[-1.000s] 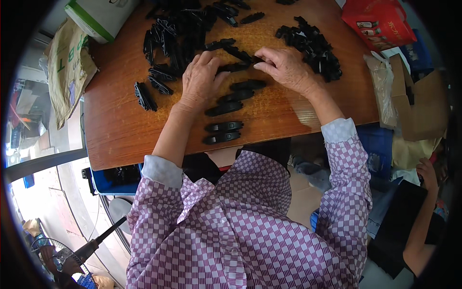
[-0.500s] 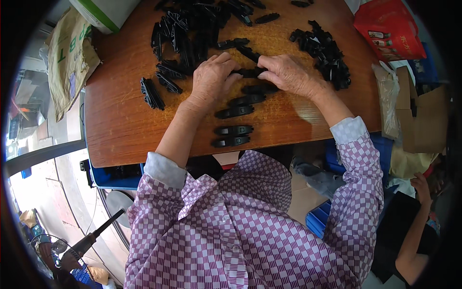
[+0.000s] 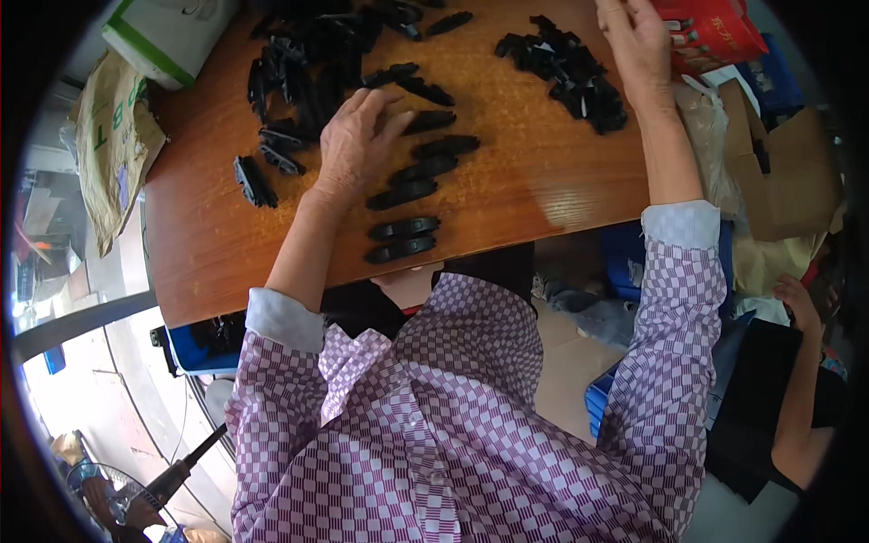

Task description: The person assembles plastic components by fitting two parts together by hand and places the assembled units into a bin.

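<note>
Left hand point(image 3: 355, 140) lies flat, fingers spread, on black clips point(image 3: 425, 167) mid-frame on the surface point(image 3: 543, 195), gripping nothing. Right hand point(image 3: 638, 41), upper right, loosely curled; hold unclear. Clips look light, stiff, smooth: pinch their long sides.

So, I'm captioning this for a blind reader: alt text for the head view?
A person's left hand rests flat on a wooden table beside a row of black plastic clips, while the right hand reaches toward a red package past a clip pile.

Right hand point(image 3: 634, 41) now away from row, up beside red bag point(image 3: 701, 32).
</note>
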A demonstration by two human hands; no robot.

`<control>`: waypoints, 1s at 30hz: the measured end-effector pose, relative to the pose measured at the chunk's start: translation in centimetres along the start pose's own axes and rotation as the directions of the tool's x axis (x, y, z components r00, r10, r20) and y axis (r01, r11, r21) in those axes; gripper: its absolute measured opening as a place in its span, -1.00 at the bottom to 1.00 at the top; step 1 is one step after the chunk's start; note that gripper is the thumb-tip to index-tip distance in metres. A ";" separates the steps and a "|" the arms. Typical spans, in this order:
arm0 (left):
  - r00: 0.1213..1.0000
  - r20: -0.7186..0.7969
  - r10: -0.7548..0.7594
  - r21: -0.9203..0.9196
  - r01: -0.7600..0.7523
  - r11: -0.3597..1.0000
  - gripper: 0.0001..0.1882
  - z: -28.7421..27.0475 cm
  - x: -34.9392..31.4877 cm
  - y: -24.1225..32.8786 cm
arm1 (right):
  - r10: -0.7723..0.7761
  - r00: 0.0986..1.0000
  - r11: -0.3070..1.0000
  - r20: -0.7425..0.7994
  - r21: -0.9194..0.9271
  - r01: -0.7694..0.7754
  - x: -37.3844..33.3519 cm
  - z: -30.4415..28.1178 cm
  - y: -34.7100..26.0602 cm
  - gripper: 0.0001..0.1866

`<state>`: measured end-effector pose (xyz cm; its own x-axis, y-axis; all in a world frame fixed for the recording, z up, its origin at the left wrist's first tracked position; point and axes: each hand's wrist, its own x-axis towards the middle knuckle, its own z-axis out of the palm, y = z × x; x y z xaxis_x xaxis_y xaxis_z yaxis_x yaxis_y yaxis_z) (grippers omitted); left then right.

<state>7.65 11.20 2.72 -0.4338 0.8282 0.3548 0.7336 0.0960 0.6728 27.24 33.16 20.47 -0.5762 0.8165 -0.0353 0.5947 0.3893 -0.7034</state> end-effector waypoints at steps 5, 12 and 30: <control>0.997 0.033 -0.070 0.105 0.066 0.992 -0.62 0.8 2.8 0.9 | -0.510 0.858 0.810 -0.064 -0.372 0.454 2.1 5.0 12.2 -0.78; 0.932 0.249 -0.262 0.458 0.125 0.880 -0.61 2.5 4.8 4.0 | -0.495 0.866 0.625 0.074 -0.662 0.413 3.0 8.6 13.2 -0.72; 0.984 0.177 0.002 0.300 -0.056 0.952 -0.61 3.5 3.2 1.4 | -0.292 0.953 0.888 0.082 0.394 0.238 3.6 9.2 8.3 -0.78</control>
<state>9.11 15.88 2.51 -0.3332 0.9129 0.2357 0.8798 0.2112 0.4259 24.97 35.39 7.93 -0.7689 0.6291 0.1138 0.1696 0.3723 -0.9125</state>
